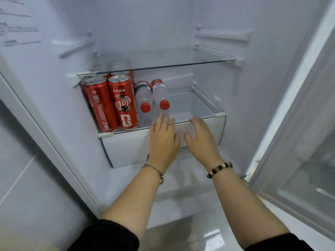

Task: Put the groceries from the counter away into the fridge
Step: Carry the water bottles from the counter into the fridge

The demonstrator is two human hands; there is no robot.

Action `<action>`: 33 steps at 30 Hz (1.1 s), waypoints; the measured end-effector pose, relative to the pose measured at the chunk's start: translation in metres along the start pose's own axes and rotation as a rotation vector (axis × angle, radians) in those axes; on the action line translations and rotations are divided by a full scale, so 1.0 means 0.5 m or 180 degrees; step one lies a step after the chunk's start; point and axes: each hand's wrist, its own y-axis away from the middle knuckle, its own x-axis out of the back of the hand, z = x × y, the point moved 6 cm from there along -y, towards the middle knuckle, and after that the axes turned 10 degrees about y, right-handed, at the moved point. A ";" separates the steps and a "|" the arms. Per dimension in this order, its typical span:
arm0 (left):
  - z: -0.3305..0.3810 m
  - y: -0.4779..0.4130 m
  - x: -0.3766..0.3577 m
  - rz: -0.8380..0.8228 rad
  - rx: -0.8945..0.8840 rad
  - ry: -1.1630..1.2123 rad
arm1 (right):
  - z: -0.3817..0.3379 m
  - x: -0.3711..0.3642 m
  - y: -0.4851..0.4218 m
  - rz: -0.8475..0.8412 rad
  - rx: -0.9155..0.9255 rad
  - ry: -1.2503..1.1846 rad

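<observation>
Fridge (145, 24) open, door (299, 142) swung out well to the right of the lower glass shelf (192, 109). That shelf is the reference for everything below.

- Upper glass shelf (163, 58): directly above the lower shelf, nothing on it.
- White drawer (126, 147): right under the lower shelf, front panel closed flush with the shelf's front edge.
- Red cola cans: at the left end of the lower shelf, upright, packed tight. Front pair (98, 104) and (123, 104) stand at the shelf's front edge, and two more (101, 75) and (120, 73) stand behind them.
- Two water bottles: on the lower shelf just right of the cans, lying on their sides side by side, red caps facing the shelf's front. Left bottle (143, 96) is touching or nearly touching the cans, right bottle (160, 93) is against it.
- Left hand (163, 140): at the shelf's front edge, mid-width, fingers straight and released. Fingertips reach over the edge just short of the right bottle's cap. Holds nothing.
- Right hand (201, 138): just right of the left hand, over the same front edge, fingers loosely bent, holds nothing. Can't tell if it touches the shelf.
- Metal bangle (154, 169) on the left wrist and bead bracelet (219, 169) on the right, both in front of the drawer.
</observation>
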 end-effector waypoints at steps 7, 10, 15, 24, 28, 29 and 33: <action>0.065 0.144 -0.091 -0.0551 -0.0283 0.0436 | 0.122 0.023 0.201 0.0350 -0.0680 0.0667; 0.114 0.207 -0.124 -0.0845 -0.0394 0.0620 | 0.164 0.040 0.283 0.0317 -0.0794 0.0918; 0.196 0.266 -0.157 -0.1205 -0.0702 0.0870 | 0.224 0.066 0.392 0.0333 -0.1124 0.1218; 0.425 0.373 -0.219 -0.1853 -0.1518 0.1145 | 0.343 0.188 0.592 0.0179 -0.2100 0.1573; 0.605 0.442 -0.220 -0.2055 -0.1864 0.1464 | 0.387 0.315 0.731 0.0243 -0.2581 0.1822; 0.657 0.466 -0.216 -0.2118 -0.1933 0.1511 | 0.395 0.352 0.772 0.0252 -0.2709 0.1932; 0.856 0.584 -0.205 -0.2629 -0.2207 0.1292 | 0.414 0.499 0.954 0.0477 -0.3229 0.2256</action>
